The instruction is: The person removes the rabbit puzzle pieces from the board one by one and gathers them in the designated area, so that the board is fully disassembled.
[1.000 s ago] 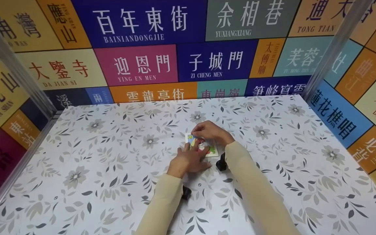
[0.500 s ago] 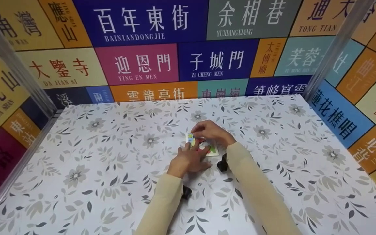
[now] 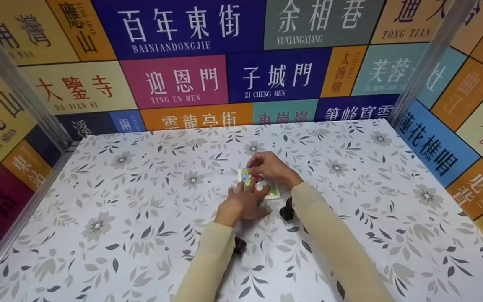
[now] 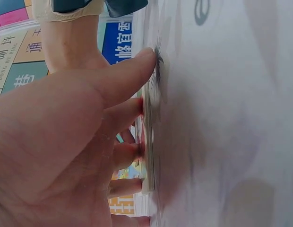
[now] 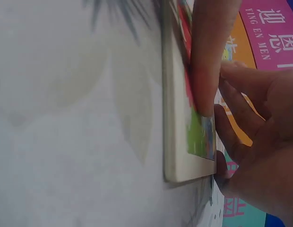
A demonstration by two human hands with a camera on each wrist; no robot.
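A small square picture board with a pale border and a bright cartoon print lies flat on the table. My left hand presses its spread fingers on the print and covers much of it. In the left wrist view, the left thumb is extended beside the board's edge. My right hand reaches over the far side, fingers bent, thumb and forefinger meeting at the far left corner. The right wrist view shows the board's thick edge; what exactly the right fingertips pinch is partly hidden.
A white table covering with grey leaves and flowers surrounds the hands. Coloured panels with large lettering stand behind it and at both sides. A black device sits at the left wrist, another black device at the right.
Both hands stay on the board in nearly the same place. The right hand and forefinger shift very slightly; the board hardly moves.
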